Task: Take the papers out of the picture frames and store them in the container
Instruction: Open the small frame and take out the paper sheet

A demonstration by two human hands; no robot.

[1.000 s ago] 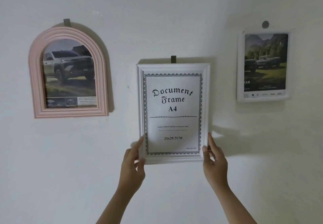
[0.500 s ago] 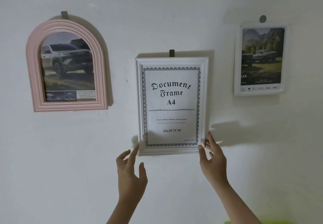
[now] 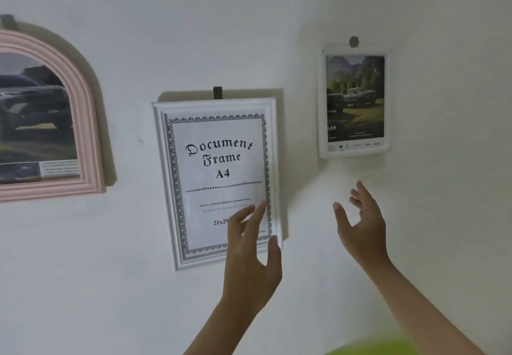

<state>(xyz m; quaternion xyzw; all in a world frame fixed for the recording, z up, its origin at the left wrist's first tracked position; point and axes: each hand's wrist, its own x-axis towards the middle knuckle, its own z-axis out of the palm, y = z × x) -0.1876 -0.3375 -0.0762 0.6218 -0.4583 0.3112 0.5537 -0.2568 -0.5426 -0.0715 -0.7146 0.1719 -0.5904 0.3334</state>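
Three frames hang on a white wall. A white rectangular frame [image 3: 160,177] in the middle holds a "Document Frame A4" sheet [image 3: 219,160]. At the left edge a pink arched frame [image 3: 86,110] shows a car picture [image 3: 33,116]. A small white frame [image 3: 322,105] up on the right holds a landscape picture with vehicles [image 3: 356,97]. My left hand [image 3: 250,260] is open in front of the middle frame's lower right corner. My right hand [image 3: 361,227] is open, raised below the small white frame, touching nothing.
Dark hooks hold the frames: one above the middle frame [image 3: 218,92], a round one above the right frame [image 3: 354,41]. A blurred yellow-green object [image 3: 368,347] shows at the bottom right edge. The wall bends into a corner on the right.
Both hands let go of the middle frame and moved right. The view shifted right, so the pink frame is now partly cut off at the left edge.
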